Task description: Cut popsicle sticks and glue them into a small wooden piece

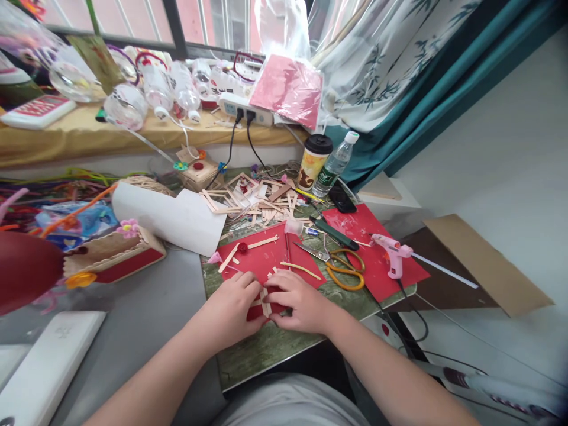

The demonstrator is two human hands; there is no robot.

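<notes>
Near the front of the green table, my left hand (pixel 235 297) and my right hand (pixel 298 297) close in on both sides of a small red piece with popsicle sticks (pixel 265 303) across it. The thumbs press its near edge, and the fingers cover much of it. Beneath and beyond lies red paper (pixel 261 263) with loose sticks and a dark red pompom (pixel 242 248) on it. A bent pale strip (pixel 300 270) lies just past my right hand. Scissors with yellow handles (pixel 345 267) rest to the right, blades pointing left.
On more red paper (pixel 370 275) at right stands a pink glue gun (pixel 393 255), its glue stick jutting right. A pile of popsicle sticks (pixel 266 201), a lidded cup (pixel 314 161), a water bottle (pixel 335 165) and a phone (pixel 341 196) sit behind. White paper (pixel 173 216) curls at left.
</notes>
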